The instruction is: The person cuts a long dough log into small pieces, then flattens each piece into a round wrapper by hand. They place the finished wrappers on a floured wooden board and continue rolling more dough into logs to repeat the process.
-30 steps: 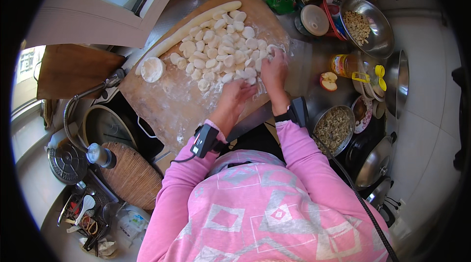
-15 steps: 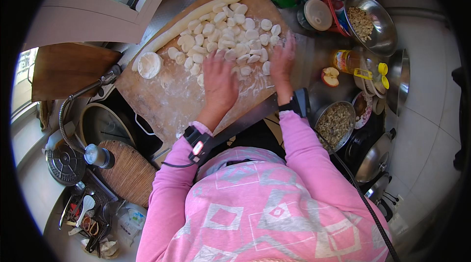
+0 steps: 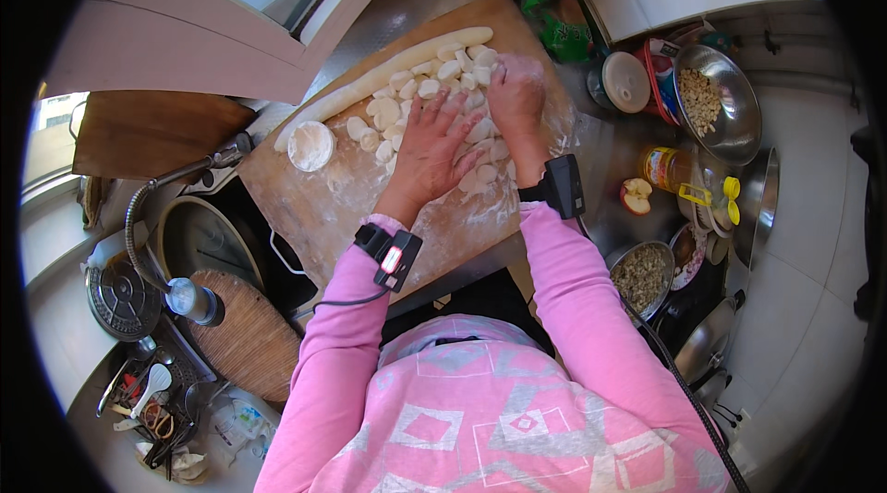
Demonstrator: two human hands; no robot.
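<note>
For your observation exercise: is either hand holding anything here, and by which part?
Nothing is held: left hand and right hand lie flat, palms down, on the dough pieces.

Halved apple (image 3: 636, 196) beside yellow jar (image 3: 667, 169); steel bowl (image 3: 739, 137) holding filling; woven mat (image 3: 245, 336).

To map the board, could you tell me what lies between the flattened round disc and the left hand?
In the head view, a few cut dough pieces on the floured board lie between the disc and the left hand.

Around the wooden board (image 3: 314, 206): a crumpled green packet (image 3: 561, 24) just beyond its far right corner, and a yellow-labelled jar (image 3: 667, 169) lying well to its right.
</note>
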